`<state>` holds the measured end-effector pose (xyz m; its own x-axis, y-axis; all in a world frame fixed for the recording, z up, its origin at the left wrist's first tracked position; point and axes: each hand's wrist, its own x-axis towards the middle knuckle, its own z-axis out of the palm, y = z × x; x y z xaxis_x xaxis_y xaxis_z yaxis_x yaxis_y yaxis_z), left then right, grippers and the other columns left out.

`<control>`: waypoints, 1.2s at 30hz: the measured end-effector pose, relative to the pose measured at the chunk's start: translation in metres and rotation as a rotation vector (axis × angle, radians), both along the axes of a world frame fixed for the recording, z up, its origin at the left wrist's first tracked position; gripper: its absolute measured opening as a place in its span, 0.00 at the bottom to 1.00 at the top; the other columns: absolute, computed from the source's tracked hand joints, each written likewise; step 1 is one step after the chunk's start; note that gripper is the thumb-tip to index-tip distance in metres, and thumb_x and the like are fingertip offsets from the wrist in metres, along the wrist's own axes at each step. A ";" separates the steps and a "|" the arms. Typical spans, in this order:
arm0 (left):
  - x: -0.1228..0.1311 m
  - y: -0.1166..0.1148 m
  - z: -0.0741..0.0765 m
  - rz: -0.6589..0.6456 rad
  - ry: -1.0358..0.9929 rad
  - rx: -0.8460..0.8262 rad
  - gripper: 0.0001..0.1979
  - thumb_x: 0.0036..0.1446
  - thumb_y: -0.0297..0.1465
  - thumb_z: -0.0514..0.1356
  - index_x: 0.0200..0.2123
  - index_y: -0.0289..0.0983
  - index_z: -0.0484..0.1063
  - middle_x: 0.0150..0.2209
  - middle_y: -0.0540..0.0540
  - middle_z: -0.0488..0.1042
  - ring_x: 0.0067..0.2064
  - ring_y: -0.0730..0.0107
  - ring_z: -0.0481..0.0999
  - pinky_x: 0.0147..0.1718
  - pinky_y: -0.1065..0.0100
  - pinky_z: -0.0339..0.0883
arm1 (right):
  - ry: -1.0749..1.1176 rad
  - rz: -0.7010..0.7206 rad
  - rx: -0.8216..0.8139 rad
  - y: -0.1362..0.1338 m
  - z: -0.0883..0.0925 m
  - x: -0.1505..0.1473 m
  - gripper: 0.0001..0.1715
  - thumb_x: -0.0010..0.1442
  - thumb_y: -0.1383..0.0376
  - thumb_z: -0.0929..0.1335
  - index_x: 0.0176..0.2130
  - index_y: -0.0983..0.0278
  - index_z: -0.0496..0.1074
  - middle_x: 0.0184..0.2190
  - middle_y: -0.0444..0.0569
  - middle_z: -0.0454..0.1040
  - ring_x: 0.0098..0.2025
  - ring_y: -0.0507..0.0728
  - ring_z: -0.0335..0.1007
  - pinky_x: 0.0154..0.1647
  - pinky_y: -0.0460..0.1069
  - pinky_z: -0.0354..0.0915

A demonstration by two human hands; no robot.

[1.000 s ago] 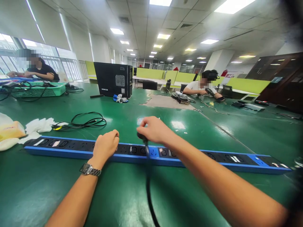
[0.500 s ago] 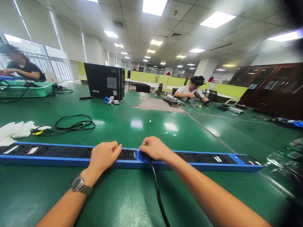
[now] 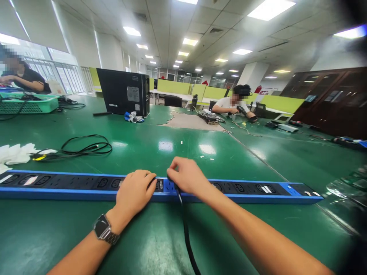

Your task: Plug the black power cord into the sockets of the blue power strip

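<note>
A long blue power strip (image 3: 65, 194) with black socket panels lies across the green table. My left hand (image 3: 136, 193), a watch on its wrist, is closed over the strip left of the middle, its fingertips out of sight behind the far edge. Just right of it, my right hand (image 3: 186, 175) pinches the black plug of a thick power cord (image 3: 187, 233), which hangs toward me over the near side. Most of the plug is hidden by the fingers. Slots of the blue socket (image 3: 169, 186) show beside it; whether the plug touches the socket I cannot tell.
A coiled black cable (image 3: 88, 147) and white foam (image 3: 17, 152) lie at left. Farther back stand a black computer tower (image 3: 123, 91), gloves (image 3: 133, 117) and a green basket (image 3: 31, 105). Two people sit across the table. Clear plastic (image 3: 348, 187) is at right.
My left hand has slid right along the strip and settled over it. My right hand has risen slightly with the plug, uncovering slots of the blue socket. The view has shifted a little.
</note>
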<state>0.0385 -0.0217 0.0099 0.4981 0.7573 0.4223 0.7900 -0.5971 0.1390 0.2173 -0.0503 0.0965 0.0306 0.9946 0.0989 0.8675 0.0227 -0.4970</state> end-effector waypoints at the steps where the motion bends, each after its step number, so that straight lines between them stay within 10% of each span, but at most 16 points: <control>1: 0.000 0.000 -0.001 -0.002 0.009 -0.012 0.16 0.66 0.35 0.49 0.47 0.39 0.75 0.47 0.42 0.78 0.48 0.55 0.74 0.48 0.55 0.66 | 0.063 -0.019 0.044 -0.004 0.011 0.010 0.08 0.55 0.64 0.65 0.30 0.63 0.73 0.28 0.47 0.77 0.29 0.52 0.68 0.30 0.46 0.57; 5: -0.003 0.002 -0.001 -0.005 0.008 -0.029 0.17 0.66 0.36 0.49 0.47 0.40 0.75 0.48 0.43 0.78 0.49 0.55 0.75 0.49 0.55 0.67 | 0.168 -0.030 0.012 -0.023 0.032 0.070 0.11 0.53 0.58 0.66 0.27 0.64 0.71 0.22 0.45 0.73 0.23 0.50 0.61 0.25 0.45 0.55; 11: -0.003 0.001 0.000 -0.020 0.000 -0.049 0.18 0.66 0.37 0.48 0.48 0.39 0.75 0.48 0.42 0.79 0.50 0.54 0.75 0.50 0.52 0.66 | 0.188 -0.069 -0.107 -0.044 -0.011 0.130 0.19 0.51 0.51 0.66 0.29 0.65 0.72 0.20 0.42 0.67 0.23 0.50 0.56 0.26 0.46 0.52; 36: -0.007 0.004 0.000 -0.031 0.053 -0.076 0.19 0.67 0.39 0.47 0.50 0.39 0.73 0.49 0.44 0.79 0.50 0.57 0.76 0.50 0.54 0.65 | -0.290 -0.138 -0.055 -0.029 -0.030 0.083 0.11 0.57 0.63 0.65 0.34 0.62 0.78 0.33 0.49 0.80 0.33 0.55 0.71 0.31 0.47 0.56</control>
<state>0.0317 -0.0180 0.0100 0.5420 0.7702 0.3362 0.7790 -0.6105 0.1431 0.3002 -0.0798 0.0667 0.1436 0.9872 0.0698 0.9661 -0.1246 -0.2262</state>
